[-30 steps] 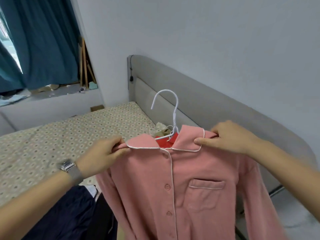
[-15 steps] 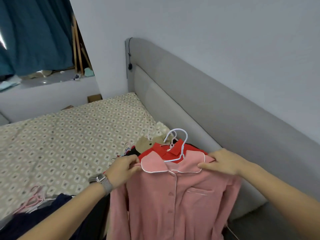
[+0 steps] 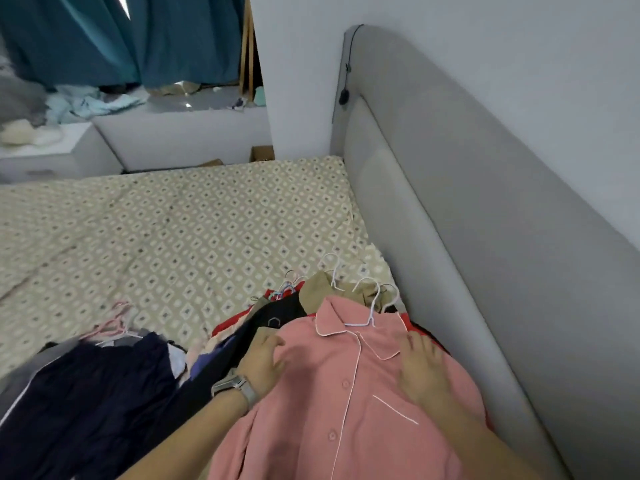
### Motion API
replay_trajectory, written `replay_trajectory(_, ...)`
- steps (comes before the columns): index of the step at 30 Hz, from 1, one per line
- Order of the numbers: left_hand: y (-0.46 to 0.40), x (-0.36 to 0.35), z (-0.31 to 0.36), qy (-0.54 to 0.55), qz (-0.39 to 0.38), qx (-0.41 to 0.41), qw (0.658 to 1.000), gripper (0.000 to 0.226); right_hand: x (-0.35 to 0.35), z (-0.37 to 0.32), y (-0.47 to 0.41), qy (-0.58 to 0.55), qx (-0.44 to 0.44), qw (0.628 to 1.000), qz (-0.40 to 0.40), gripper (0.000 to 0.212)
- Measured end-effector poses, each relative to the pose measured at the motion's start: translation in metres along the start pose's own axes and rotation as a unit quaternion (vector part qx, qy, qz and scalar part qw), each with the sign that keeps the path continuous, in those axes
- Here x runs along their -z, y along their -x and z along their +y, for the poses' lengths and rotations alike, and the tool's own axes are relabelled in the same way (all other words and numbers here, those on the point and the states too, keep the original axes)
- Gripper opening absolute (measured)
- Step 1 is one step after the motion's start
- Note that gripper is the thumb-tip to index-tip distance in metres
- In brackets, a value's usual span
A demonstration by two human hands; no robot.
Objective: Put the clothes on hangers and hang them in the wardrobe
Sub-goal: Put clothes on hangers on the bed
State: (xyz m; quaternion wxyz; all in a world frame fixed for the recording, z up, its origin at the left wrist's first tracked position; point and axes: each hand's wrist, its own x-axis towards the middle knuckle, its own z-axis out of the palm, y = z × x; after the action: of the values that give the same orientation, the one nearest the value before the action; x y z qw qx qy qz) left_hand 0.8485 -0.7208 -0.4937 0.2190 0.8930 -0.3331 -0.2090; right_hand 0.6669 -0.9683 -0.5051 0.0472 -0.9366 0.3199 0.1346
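Both hands lie flat on the pink shirt (image 3: 332,393), fingers straight and gripping nothing: the left hand (image 3: 261,363) presses its shoulder at lower centre of the frame, the right hand (image 3: 420,367) presses the chest beside the collar. The shirt sits on a white hanger (image 3: 372,306) whose hook pokes out above the collar, atop a pile of hung clothes (image 3: 294,306) on the bed (image 3: 156,237), next to the grey headboard (image 3: 485,237). Dark clothes (image 3: 86,403) lie at lower left.
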Motion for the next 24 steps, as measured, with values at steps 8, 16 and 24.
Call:
replay_trajectory(8, 0.015, 0.008, -0.046, 0.013, 0.015, 0.126, 0.992, 0.039, 0.028, -0.073, -0.055, -0.071, 0.163, 0.984, 0.015, 0.053)
replay_trajectory(16, 0.129, 0.066, -0.150, 0.020, 0.046, 0.227, 0.973, 0.043, 0.031, -0.184, -0.022, -0.109, 0.270, 0.954, -0.063, 0.054)
replay_trajectory(24, 0.305, 0.141, -0.315, 0.042, 0.085, 0.300, 0.949, 0.044, 0.014, -0.380, 0.065, -0.170, 0.273, 0.944, -0.075, 0.046)
